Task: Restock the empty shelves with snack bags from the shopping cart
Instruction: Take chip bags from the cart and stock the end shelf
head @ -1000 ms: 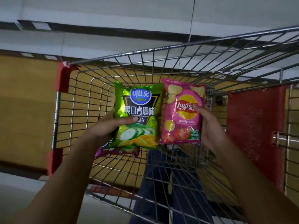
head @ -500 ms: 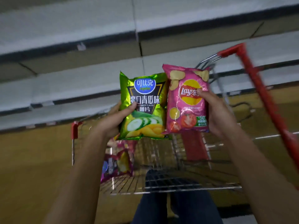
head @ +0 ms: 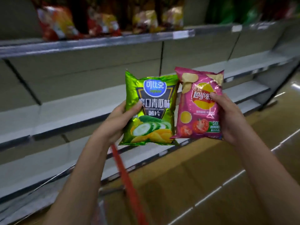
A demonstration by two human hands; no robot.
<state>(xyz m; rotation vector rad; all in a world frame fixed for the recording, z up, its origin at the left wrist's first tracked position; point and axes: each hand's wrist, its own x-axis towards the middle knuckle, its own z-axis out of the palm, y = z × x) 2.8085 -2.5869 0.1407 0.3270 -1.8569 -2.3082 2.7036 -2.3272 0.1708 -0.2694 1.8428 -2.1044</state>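
- Green foil up front: the green bag [head: 150,109] of cucumber chips stands upright in the air, held at its left edge by the left hand [head: 116,122].
- That left hand pinches the bag, thumb pressed flat across the front near the dark label, the other fingers hidden behind the foil.
- Right beside it, the pink bag [head: 200,104] of tomato chips, also upright, top corners tilted a touch to the right; the two bags sit edge to edge, nearly touching along their inner sides.
- The right hand [head: 227,117] grips the pink bag on its right edge, thumb curled over the front right at the logo, fingers wrapped out of sight behind.
- Both bags are raised in front of the shelves [head: 81,103], grey-white boards running in tiers from left to right, bare where they show behind the hands.
- Higher up, the top shelf [head: 97,43] carries a blurred row of snack packs [head: 103,23] in red, yellow and orange, with some green ones far right.
- Below the left forearm, a red bar of the cart [head: 128,181] slants down toward the bottom edge, blurred.
- Brownish-yellow floor [head: 203,172] fills the lower right, streaked with pale reflections.
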